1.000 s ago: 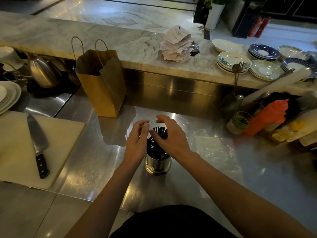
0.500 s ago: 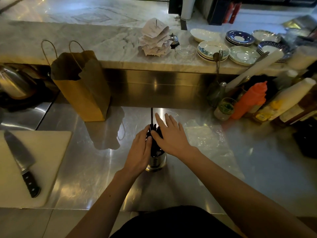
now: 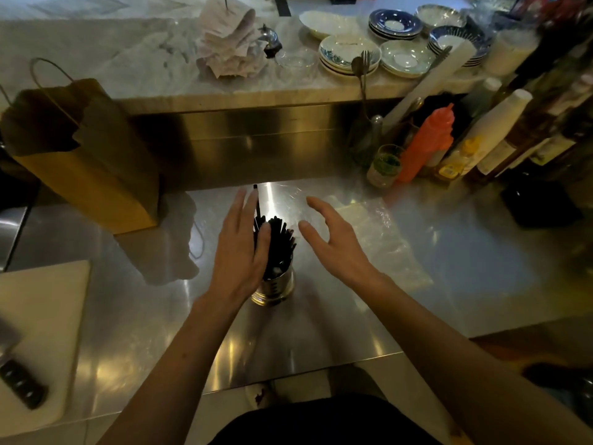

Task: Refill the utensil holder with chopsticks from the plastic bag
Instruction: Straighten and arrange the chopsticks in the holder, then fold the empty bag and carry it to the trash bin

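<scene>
Near left: cutting board (image 3: 41, 322) on the steel counter (image 3: 144, 316), with a dark knife handle (image 3: 20, 384) on it.

Centre: the metal holder (image 3: 274, 289) stands upright on the counter, packed with black chopsticks (image 3: 279, 239) that fan slightly to the right. One stick (image 3: 255, 200) stands higher than the rest, at the far left of the bundle.

Left hand (image 3: 239, 252): fingers straight, palm flat against the left side of the bundle, thumb across its front. It presses and does not grasp. Right hand (image 3: 333, 245): loose and spread, holding nothing, just right of the bundle and not touching it.

Beyond the right hand, the clear plastic bag (image 3: 383, 240) lies flat on the counter. No sticks are visible in it, so the refill looks near done.

Handling, as a judgement:
- The sticks look light, rigid and smooth, and likely to slide against each other.
- The tall one is best pushed down on its top end, or pinched near the top.
- The holder looks narrow-based and top-heavy, so it should be steadied low on its wall.

Further back: a brown paper bag (image 3: 80, 155) at left and an orange bottle (image 3: 426, 144) at right. Plates (image 3: 348, 54) and paper slips (image 3: 229, 43) sit on the marble ledge.
</scene>
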`<state>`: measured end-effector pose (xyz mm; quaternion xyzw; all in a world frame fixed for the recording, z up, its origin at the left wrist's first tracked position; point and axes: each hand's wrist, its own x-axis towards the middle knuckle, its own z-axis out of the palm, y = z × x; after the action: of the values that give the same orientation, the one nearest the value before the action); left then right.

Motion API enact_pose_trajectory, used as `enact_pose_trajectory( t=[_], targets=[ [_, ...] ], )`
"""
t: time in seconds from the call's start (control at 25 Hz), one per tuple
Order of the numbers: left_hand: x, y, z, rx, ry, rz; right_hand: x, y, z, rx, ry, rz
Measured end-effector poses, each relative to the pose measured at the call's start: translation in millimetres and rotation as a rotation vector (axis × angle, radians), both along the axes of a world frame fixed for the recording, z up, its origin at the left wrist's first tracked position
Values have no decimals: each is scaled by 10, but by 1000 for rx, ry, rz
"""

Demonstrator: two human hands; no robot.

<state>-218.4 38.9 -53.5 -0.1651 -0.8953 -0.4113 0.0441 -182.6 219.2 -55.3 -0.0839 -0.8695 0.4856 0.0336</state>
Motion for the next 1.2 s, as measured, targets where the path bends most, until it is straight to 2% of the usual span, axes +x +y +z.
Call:
enact_pose_trajectory(
  t=[0.08, 0.12, 0.4, 0.52, 0.64, 0.72, 0.8, 0.88, 1.04, 1.12, 1.2],
  targets=[
    [-261, 92, 77, -172, 104, -33, 35, 170, -57, 16, -6, -9],
    [-364, 124, 93, -245, 98, -37, 36, 250, -80, 11, -7, 0],
    [-254, 295, 25, -567, -132, 18, -103, 837, -256, -45, -23, 205],
    [-258, 397, 231, -529, -188, 26, -179, 1079, -331, -53, -38, 258],
    [-163, 589, 419, -490, -85, 170, -218, 1327, -453, -30, -50, 285],
    [-26, 881, 484, -311, 46, 219, -225, 1496, -551, -18, -72, 278],
    [137, 1277, 419, -116, 78, 192, -221, 1675, -653, -5, -101, 258],
    [262, 1672, 233, -4, -30, 181, -236, 1862, -752, 25, -126, 223],
    [302, 2152, -308, 162, -526, 245, -253, 2276, -962, 95, -250, 133],
    [264, 2212, -569, 198, -764, 342, -227, 2470, -1099, 113, -360, 77],
    [253, 2208, -818, 177, -884, 429, -173, 2614, -1234, 134, -469, 21]
  ],
)
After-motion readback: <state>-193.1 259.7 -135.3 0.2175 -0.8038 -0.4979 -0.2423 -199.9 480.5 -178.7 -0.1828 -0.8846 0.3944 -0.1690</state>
